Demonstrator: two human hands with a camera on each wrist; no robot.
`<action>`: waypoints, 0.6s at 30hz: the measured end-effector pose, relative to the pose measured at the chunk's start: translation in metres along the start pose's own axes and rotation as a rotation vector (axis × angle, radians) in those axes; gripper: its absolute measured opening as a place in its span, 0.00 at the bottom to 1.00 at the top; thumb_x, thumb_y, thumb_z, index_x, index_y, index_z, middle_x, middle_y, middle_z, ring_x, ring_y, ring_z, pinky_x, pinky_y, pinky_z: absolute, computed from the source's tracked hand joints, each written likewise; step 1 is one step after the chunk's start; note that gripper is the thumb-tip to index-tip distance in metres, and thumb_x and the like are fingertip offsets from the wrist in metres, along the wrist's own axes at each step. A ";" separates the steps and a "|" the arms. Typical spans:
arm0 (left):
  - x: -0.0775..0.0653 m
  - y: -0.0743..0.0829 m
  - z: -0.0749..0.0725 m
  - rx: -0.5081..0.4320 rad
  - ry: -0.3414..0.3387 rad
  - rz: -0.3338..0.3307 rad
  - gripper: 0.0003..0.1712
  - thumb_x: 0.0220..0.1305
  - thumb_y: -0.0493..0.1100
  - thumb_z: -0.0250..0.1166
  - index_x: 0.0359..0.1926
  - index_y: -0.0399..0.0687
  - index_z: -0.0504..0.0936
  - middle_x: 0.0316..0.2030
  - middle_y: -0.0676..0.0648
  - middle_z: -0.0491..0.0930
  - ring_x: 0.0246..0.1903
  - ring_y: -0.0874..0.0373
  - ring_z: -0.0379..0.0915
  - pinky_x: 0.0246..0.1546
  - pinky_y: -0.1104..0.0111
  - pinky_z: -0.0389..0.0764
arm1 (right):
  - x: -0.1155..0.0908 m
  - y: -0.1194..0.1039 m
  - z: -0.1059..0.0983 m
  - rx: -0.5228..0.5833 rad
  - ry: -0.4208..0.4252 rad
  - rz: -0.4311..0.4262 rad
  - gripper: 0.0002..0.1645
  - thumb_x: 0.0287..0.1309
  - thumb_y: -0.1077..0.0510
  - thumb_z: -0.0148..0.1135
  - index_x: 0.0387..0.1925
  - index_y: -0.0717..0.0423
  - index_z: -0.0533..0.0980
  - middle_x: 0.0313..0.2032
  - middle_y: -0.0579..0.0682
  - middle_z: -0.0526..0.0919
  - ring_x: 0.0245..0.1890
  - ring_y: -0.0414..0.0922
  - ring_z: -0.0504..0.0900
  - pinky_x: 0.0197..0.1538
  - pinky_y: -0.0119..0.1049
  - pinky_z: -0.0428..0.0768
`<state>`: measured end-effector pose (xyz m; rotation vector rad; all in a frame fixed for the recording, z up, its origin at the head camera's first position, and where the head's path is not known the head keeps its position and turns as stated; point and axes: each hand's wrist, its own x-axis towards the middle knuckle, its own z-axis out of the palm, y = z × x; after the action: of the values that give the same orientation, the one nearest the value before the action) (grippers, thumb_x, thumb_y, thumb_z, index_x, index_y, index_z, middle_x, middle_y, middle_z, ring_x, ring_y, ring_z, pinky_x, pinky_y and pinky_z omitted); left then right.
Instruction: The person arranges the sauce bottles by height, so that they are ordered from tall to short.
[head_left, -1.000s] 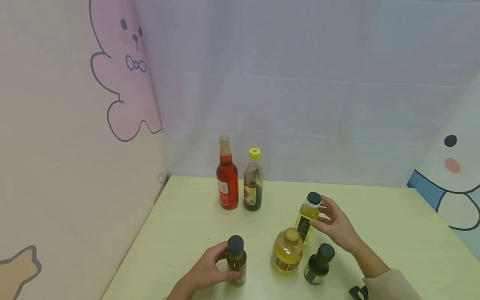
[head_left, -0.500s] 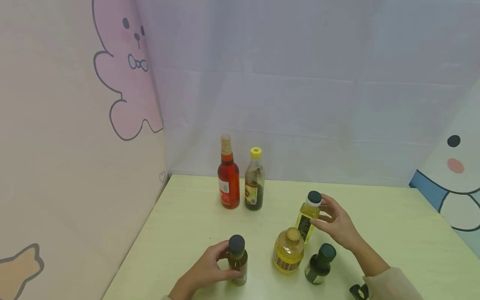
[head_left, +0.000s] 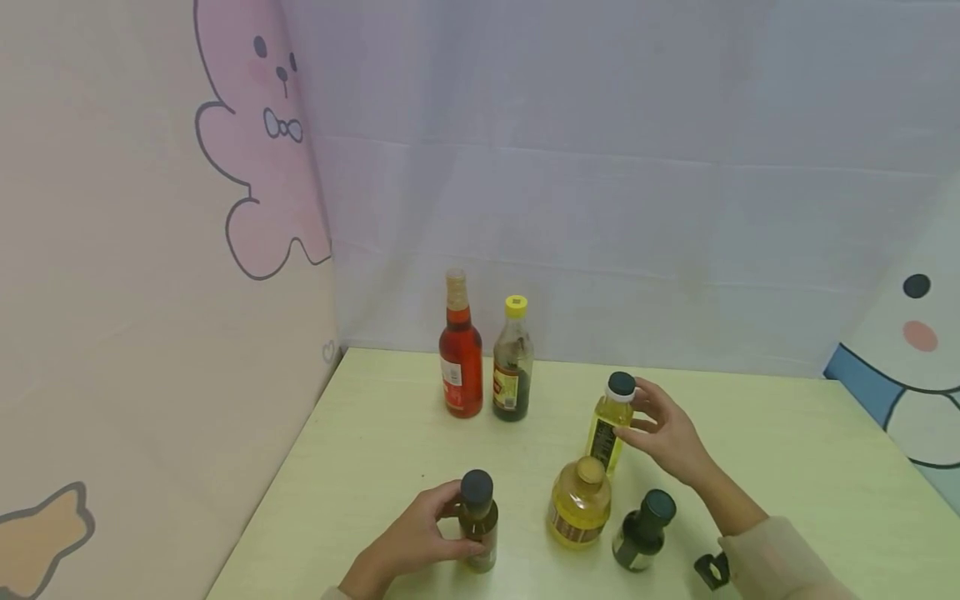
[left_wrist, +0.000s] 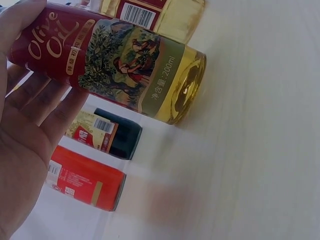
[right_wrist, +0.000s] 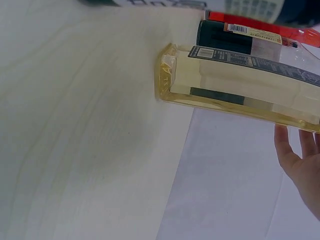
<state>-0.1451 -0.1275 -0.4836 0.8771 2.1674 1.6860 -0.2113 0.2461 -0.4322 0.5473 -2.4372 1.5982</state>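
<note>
In the head view my left hand (head_left: 420,533) grips a small olive oil bottle (head_left: 478,525) with a dark cap, upright at the front of the table. The left wrist view shows its red "Olive Oil" label (left_wrist: 115,62), thumb and fingers round its upper part. Farther back, my right hand (head_left: 667,433) holds a clear bottle of yellow oil (head_left: 609,425) by its side, fingers behind and thumb in front; its cap is dark green, its label black. This bottle's base is partly hidden in the head view behind a round yellow oil bottle (head_left: 580,508).
A small dark bottle (head_left: 641,533) with a green cap stands right of the round one. At the back stand a tall red bottle (head_left: 461,367) and a yellow-capped dark sauce bottle (head_left: 513,375). A black object (head_left: 711,572) lies by the right sleeve. Walls enclose the table (head_left: 375,442).
My right hand and the clear oil bottle have shifted a little left and away from me. The left hand stays on the olive oil bottle. The head view has swung slightly left.
</note>
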 end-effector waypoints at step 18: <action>0.003 0.000 -0.002 0.025 -0.018 -0.001 0.32 0.55 0.44 0.75 0.59 0.44 0.74 0.50 0.53 0.79 0.51 0.56 0.74 0.54 0.65 0.75 | 0.024 0.000 0.001 0.018 0.011 0.058 0.44 0.56 0.68 0.68 0.71 0.62 0.57 0.57 0.65 0.71 0.58 0.58 0.73 0.55 0.43 0.77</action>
<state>-0.1487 -0.1275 -0.4820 0.8941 2.1812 1.6474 -0.2335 0.2405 -0.4243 0.4739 -2.4545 1.6424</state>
